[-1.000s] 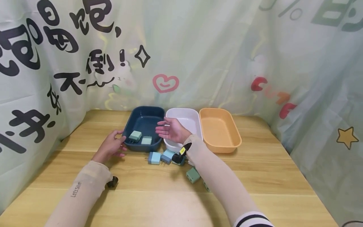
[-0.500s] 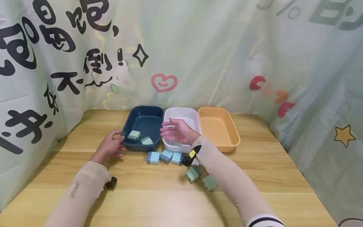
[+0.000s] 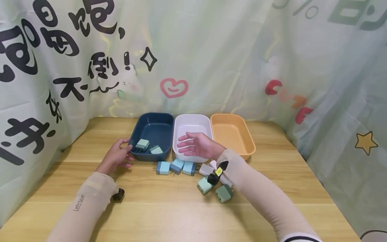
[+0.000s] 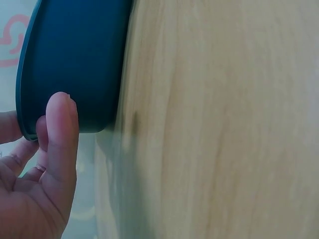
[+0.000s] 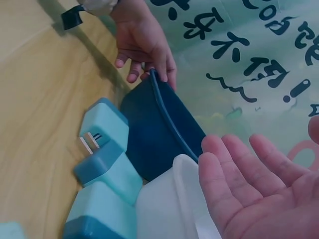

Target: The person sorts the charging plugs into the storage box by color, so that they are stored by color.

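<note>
My left hand (image 3: 116, 156) holds the near left corner of the dark blue tray (image 3: 169, 134), with fingers on both sides of its rim in the left wrist view. Two pale green charger plugs (image 3: 142, 145) lie in that tray. My right hand (image 3: 201, 146) hovers above the white tray (image 3: 193, 121), fingers extended and nothing in them. In front of the trays stand light blue charger plugs (image 3: 163, 167) with darker ends, white charger plugs (image 3: 206, 169) partly behind the right wrist camera, and green charger plugs (image 3: 223, 194).
An orange tray (image 3: 232, 134) stands right of the white one, the three side by side. Wooden tabletop (image 3: 169, 215) stretches in front of the plugs. A printed curtain (image 3: 217, 67) hangs behind and along both sides.
My right hand has moved right and slightly nearer, from the dark blue tray's edge to over the white tray. One green plug in the dark blue tray has tilted. My left hand stays put.
</note>
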`<state>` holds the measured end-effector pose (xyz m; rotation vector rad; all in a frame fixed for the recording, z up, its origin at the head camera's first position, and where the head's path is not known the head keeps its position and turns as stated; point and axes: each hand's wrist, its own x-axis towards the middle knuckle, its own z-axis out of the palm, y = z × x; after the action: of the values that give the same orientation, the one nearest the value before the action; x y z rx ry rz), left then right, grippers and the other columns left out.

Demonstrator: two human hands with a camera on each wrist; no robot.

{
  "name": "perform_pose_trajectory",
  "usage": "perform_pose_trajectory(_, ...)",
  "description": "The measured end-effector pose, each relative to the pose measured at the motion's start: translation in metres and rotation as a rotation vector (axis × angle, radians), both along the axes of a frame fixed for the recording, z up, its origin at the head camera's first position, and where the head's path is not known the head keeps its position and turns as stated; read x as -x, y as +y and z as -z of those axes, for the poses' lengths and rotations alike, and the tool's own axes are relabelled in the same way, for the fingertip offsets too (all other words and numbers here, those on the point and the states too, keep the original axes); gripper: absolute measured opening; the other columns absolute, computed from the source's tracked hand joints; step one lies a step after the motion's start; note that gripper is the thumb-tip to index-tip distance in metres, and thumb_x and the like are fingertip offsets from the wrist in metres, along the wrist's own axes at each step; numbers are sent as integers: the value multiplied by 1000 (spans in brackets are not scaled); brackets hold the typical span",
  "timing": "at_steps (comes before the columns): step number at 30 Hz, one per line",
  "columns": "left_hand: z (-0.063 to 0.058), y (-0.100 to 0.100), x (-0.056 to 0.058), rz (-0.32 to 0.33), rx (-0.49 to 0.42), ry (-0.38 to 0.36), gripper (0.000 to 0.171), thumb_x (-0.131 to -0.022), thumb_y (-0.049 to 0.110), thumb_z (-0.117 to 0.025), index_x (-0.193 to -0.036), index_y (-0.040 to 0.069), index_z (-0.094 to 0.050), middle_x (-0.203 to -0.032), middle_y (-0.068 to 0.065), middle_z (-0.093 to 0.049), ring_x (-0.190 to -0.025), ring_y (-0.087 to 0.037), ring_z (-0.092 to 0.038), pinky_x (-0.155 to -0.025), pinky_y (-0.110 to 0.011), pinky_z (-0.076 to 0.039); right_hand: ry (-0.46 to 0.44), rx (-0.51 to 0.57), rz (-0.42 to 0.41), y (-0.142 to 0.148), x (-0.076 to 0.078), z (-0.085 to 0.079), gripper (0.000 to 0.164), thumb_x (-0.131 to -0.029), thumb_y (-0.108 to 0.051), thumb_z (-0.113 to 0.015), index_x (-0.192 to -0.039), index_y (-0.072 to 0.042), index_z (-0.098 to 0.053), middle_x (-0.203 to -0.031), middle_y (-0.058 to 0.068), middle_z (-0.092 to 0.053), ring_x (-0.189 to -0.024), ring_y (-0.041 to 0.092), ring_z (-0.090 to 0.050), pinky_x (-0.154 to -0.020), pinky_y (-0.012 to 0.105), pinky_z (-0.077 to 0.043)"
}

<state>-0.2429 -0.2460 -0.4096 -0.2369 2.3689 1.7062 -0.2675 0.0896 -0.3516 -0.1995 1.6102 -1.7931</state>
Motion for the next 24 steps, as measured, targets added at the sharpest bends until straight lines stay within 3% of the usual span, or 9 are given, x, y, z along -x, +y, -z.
perform_pose_trajectory(10, 1, 1, -1, 8, -7, -5, 54, -106, 26, -37, -155, 12, -18, -105, -20, -52, -83, -26, -59, -66, -39, -58, 39, -45, -55, 21, -21, 6, 51, -103, -34, -33, -134, 6, -43, -124, 21, -59, -106, 29, -63, -100, 46, -44)
perform_pose_trajectory(15, 2, -2, -2, 13, -12, 5, 54, -107, 26, -37, -155, 12, -17, -105, -21, -52, -83, -26, -59, -66, -40, -58, 80, -89, -93, 27, -31, 9, 48, -102, -32, -36, -130, 6, -46, -124, 24, -59, -101, 27, -65, -96, 43, -48)
perform_pose_trajectory(19, 2, -3, -2, 13, -1, 8, 54, -106, 26, -37, -155, 12, -17, -106, -21, -53, -84, -27, -59, -67, -40, -58, 108, -134, -123, 33, -39, 11, 47, -103, -30, -35, -130, 8, -46, -129, 30, -54, -102, 28, -65, -91, 40, -50)
perform_pose_trajectory(24, 2, -3, 0, 12, 13, 3, 55, -106, 28, -37, -155, 13, -18, -108, -22, -52, -85, -28, -59, -67, -40, -58, 160, -219, -133, 43, -48, 15, 47, -104, -26, -35, -131, 11, -45, -126, 30, -55, -109, 35, -61, -95, 47, -48)
